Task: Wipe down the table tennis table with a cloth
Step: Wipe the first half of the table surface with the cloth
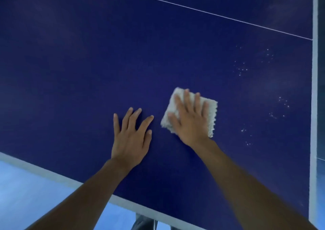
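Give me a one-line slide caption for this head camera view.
Right hand presses a folded white cloth flat on the blue table; left hand rests beside it.

Right hand (pixel 189 117) flat on cloth (pixel 212 114)

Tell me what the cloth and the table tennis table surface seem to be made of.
The cloth looks like white terry or microfibre: nubby, looped pile and ragged, fuzzy edges under the right hand. The table tennis table looks like a rigid painted board, dark blue and matte with a fine grain, thin white painted lines; the core material cannot be told.
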